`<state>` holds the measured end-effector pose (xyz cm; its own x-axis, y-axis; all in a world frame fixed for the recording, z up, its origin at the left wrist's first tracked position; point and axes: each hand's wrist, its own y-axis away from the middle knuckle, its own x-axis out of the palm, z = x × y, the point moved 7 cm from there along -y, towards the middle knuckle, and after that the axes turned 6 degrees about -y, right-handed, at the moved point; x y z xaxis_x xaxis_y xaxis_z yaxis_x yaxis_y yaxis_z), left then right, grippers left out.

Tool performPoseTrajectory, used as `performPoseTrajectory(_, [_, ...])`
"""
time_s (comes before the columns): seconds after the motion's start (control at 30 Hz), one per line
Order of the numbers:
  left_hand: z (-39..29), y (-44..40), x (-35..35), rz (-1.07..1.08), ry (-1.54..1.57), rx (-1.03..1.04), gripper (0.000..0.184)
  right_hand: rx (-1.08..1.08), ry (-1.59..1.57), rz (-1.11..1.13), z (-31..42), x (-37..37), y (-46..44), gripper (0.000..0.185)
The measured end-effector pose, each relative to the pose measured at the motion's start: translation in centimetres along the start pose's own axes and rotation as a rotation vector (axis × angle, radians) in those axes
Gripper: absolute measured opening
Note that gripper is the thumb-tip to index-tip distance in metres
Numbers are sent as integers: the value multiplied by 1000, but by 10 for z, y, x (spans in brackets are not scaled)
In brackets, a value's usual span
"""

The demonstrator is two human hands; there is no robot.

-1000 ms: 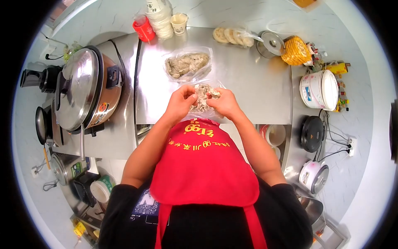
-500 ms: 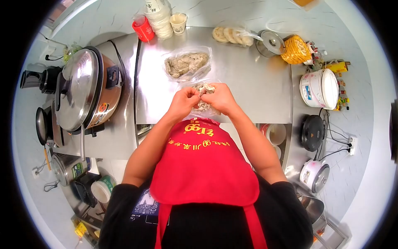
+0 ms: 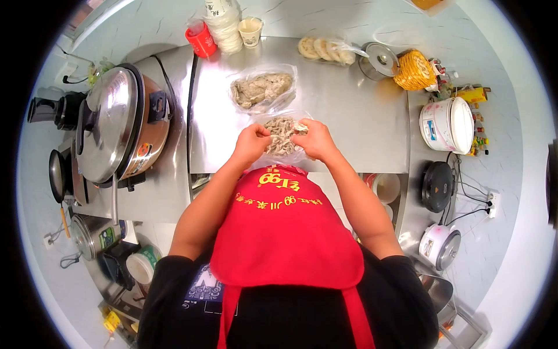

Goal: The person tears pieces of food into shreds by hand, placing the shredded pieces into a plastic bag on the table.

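A clear plastic bag [image 3: 303, 116] lies spread near the front edge of the steel table, with greyish-brown food in torn strips [image 3: 281, 138] on it; its exact kind is unclear. My right hand [image 3: 315, 139] is closed around a pale clump of the strips at the pile's right side. At the left side, my left hand [image 3: 254, 143] has its fingers pinched together beside the pile, and what they hold, if anything, is hidden. Just beyond lies a second clear bag [image 3: 263, 91] holding a larger, unseparated mass of similar food.
Steel tabletop [image 3: 354, 110] surrounds the bags. At the back stand stacked paper cups [image 3: 224, 29], a red cup [image 3: 201, 39], bagged flatbreads [image 3: 325, 50] and a lidded pot [image 3: 381, 59]. A large lidded cooker [image 3: 110, 125] is on the left, a white bucket [image 3: 446, 125] on the right.
My hands have moved apart from their meeting point over the pile, left hand leftward and right hand rightward. The right keeps a pale clump, and more of the strips show between them.
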<state>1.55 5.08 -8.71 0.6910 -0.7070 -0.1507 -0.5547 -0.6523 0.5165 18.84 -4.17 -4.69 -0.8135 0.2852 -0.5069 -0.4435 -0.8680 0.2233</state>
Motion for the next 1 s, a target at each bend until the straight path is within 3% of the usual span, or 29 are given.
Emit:
performPoseTrajectory(0.13, [0, -2, 0, -64, -264, 115, 21, 198, -46, 87, 11, -2, 5, 33])
performPoseTrajectory(0.2, [-20, 8, 4, -85, -315, 183, 25, 327, -660, 107, 1, 9, 7, 33])
performPoseTrajectory(0.27, [-38, 25, 21, 151, 84, 58, 30, 278, -816, 202, 1, 13, 8, 32])
performPoseTrajectory(0.3, [-43, 29, 21, 149, 83, 56, 30, 223, -970, 303, 12, 17, 9, 32])
performPoseTrajectory(0.43, [-59, 32, 17, 116, 20, 151, 32, 166, -1062, 201, 33, 9, 15, 35])
performPoseTrajectory(0.6, [-64, 28, 9, 96, 113, 141, 28, 188, -856, 104, 39, 2, 16, 36])
performPoseTrajectory(0.73, [-75, 31, 6, 142, -36, 113, 24, 188, -788, 135, 39, -4, 15, 33])
performPoseTrajectory(0.8, [-73, 29, 9, 174, -72, 110, 23, 151, -918, 234, 44, -3, 14, 32])
performPoseTrajectory(0.87, [-68, 26, 16, 240, 457, 94, 20, 171, -982, 264, 46, -3, 14, 30])
performPoseTrajectory(1.0, [-65, 27, 21, 248, 632, 64, 20, 198, -984, 245, 37, -1, 10, 29])
